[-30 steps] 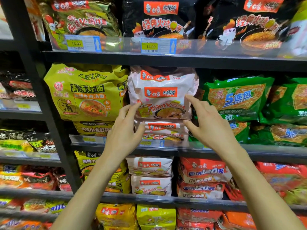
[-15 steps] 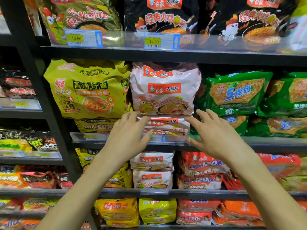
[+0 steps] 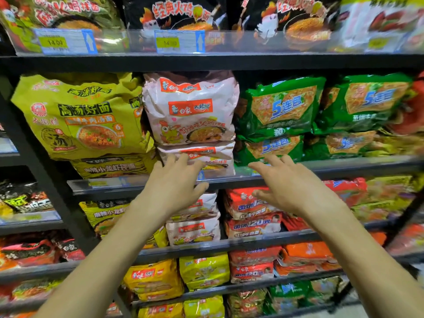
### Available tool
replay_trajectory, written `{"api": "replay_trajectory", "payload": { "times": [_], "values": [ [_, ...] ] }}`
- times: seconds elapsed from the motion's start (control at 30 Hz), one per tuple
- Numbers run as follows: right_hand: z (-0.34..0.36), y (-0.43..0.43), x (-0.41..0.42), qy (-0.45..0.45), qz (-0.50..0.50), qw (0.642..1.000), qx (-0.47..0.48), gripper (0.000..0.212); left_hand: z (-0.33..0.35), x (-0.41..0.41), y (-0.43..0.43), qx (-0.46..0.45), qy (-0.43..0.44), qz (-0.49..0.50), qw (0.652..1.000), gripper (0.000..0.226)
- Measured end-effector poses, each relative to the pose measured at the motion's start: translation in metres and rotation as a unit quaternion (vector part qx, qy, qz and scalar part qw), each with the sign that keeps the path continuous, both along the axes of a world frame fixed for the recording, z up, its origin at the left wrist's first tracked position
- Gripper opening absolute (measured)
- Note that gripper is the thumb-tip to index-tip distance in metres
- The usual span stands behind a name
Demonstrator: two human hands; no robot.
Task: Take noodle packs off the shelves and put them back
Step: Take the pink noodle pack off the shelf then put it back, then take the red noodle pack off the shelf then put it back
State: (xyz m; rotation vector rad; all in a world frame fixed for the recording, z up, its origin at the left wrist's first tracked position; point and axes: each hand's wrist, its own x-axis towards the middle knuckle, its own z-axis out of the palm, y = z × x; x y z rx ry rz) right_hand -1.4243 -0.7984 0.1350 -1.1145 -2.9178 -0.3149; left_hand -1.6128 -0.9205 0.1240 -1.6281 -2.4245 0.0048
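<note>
A pink-white noodle multipack (image 3: 190, 109) stands upright on the second shelf (image 3: 344, 167), on top of a second pink pack (image 3: 213, 154) lying flat. My left hand (image 3: 176, 184) hovers in front of the shelf's front lip, fingers spread, its fingertips overlapping the lower pink pack. My right hand (image 3: 291, 187) is open too, fingers apart, just right of the pink stack and below the green packs. Neither hand holds anything.
A large yellow-green pack (image 3: 78, 115) stands left of the pink stack, and green packs (image 3: 284, 109) stand to its right. Black packs (image 3: 181, 14) fill the shelf above behind a clear rail with price tags. Lower shelves hold red, pink and yellow packs. A black upright post (image 3: 46, 171) stands at left.
Both hands have let go of the upright pink pack and dropped down to the shelf's front lip, fingers spread. The pack stays on the shelf.
</note>
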Motion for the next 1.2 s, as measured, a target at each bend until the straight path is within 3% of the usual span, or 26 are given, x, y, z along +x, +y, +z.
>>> {"api": "replay_trajectory", "payload": {
  "times": [0.4, 0.87, 1.2],
  "values": [
    [-0.01, 0.011, 0.152, 0.017, -0.038, 0.999, -0.018, 0.068, 0.015, 0.156, 0.037, 0.041, 0.017, -0.066, 0.997, 0.052],
    [-0.038, 0.024, 0.367, 0.006, -0.147, 0.988, -0.044, 0.063, -0.026, 0.354, 0.096, 0.052, 0.013, -0.141, 0.989, 0.053],
    [-0.048, 0.066, 0.442, 0.013, -0.178, 0.983, -0.041, 0.063, -0.037, 0.426, 0.16, 0.025, 0.022, -0.205, 0.978, 0.05]
  ]
}}
